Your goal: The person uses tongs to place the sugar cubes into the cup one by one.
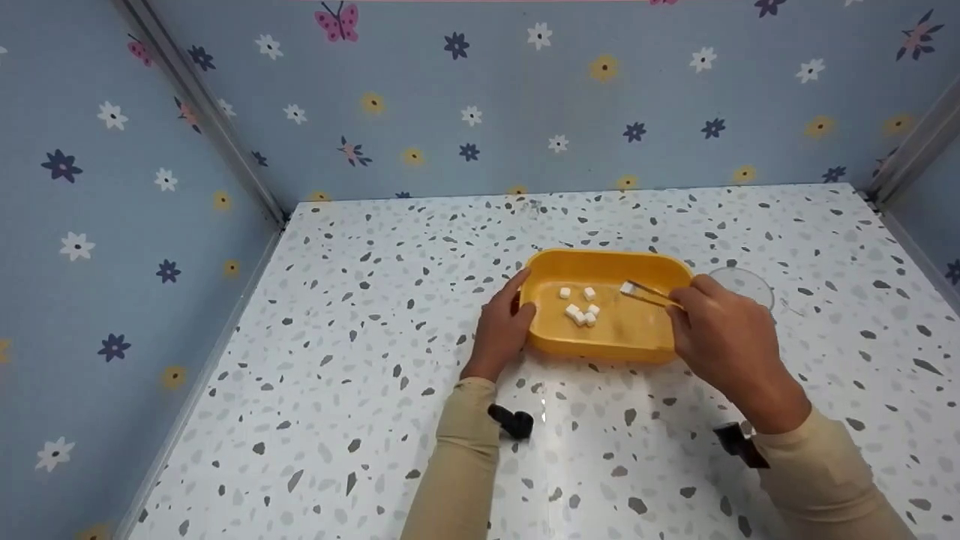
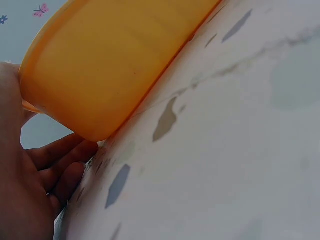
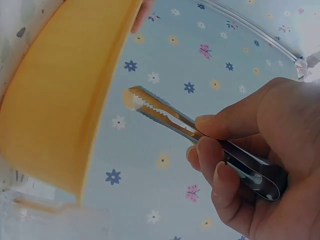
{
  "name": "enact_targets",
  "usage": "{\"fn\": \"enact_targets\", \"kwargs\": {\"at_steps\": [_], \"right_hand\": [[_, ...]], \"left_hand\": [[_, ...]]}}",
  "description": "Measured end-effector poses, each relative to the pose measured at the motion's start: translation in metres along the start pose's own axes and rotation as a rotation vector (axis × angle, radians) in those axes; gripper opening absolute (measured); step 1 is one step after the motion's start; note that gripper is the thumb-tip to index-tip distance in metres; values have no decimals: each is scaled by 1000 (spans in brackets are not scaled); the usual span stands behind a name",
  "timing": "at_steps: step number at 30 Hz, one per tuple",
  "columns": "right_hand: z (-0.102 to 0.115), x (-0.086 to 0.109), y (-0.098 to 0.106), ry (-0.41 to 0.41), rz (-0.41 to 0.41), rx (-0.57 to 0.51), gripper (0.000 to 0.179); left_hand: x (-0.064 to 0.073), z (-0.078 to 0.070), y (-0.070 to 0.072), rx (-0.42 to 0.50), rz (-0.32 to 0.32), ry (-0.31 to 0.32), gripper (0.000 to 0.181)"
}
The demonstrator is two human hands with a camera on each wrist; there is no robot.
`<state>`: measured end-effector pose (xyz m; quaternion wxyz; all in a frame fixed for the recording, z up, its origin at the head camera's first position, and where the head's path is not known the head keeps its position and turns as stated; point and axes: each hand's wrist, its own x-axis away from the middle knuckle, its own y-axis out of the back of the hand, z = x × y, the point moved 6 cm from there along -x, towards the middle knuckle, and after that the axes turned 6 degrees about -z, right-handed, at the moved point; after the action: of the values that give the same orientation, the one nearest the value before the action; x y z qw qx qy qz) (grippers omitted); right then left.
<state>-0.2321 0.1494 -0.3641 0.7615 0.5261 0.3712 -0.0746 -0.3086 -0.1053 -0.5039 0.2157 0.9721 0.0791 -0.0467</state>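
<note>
A yellow tub (image 1: 600, 351) holds several small white cubes (image 1: 589, 294) on its floor. My left hand (image 1: 504, 324) grips the tub's left end, thumb at the rim; in the left wrist view, fingers lie low beside the tub's yellow wall (image 2: 110, 65). With my right hand (image 1: 724, 341) I hold small metal tongs (image 3: 255, 175) between thumb and fingers. Their serrated tips pinch one white cube (image 3: 134, 100). In the head view that cube and the tips appear over the right part of the tub, higher than its rim in the right wrist view.
A clear round container (image 1: 742, 289) stands just right of the tub, partly behind my right hand. The speckled white tabletop (image 1: 360, 300) meets flowered blue panels (image 1: 525, 97) at the back and sides.
</note>
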Motion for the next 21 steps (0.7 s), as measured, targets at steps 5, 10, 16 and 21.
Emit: {"fn": "enact_targets", "kwargs": {"at_steps": [5, 10, 16, 21], "right_hand": [[-4, -2, 9, -20, -3, 13, 12], [-4, -3, 15, -25, -10, 12, 12], [-5, -3, 17, -32, -5, 5, 12], [-7, -3, 20, -38, -10, 11, 11]], "left_hand": [[0, -1, 1, -10, -6, 5, 58], [0, 0, 1, -17, -10, 7, 59], [0, 1, 1, -9, -7, 7, 59], [0, 0, 0, -6, -2, 10, 59]]}}
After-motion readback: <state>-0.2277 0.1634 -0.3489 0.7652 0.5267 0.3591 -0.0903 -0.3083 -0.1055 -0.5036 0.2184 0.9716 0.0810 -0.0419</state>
